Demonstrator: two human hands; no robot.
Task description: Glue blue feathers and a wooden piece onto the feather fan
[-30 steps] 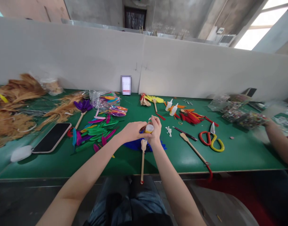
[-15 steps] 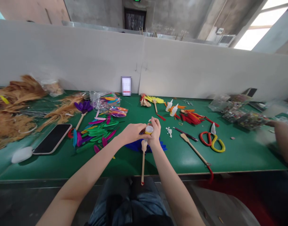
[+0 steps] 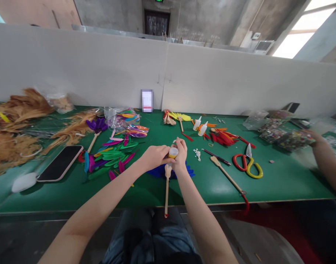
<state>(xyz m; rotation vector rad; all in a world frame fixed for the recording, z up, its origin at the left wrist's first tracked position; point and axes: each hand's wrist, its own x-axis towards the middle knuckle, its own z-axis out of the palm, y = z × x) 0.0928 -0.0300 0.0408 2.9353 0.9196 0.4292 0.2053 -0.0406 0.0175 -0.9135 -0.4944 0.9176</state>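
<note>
My left hand (image 3: 154, 157) and my right hand (image 3: 180, 154) meet at the middle of the green table (image 3: 280, 179). Both are closed around a small yellow glue bottle (image 3: 173, 152), its round base facing me, tip pointing down. Beneath them lies a blue feather fan (image 3: 158, 171) with a wooden handle (image 3: 167, 189) that runs toward me past the table's front edge. What the bottle's tip touches is hidden by my fingers.
Loose colourful feathers (image 3: 113, 154) and a phone (image 3: 60, 162) lie to the left, tan feather bundles (image 3: 11, 143) at far left. Scissors (image 3: 247, 164), a wooden stick (image 3: 227, 178), white beads (image 3: 196, 153), two glue bottles (image 3: 200, 125) and red feathers (image 3: 221, 136) lie right. Another person's arm (image 3: 325, 163) reaches in at right.
My hands have stayed almost still on the bottle. The other person's arm at the right edge has shifted a little.
</note>
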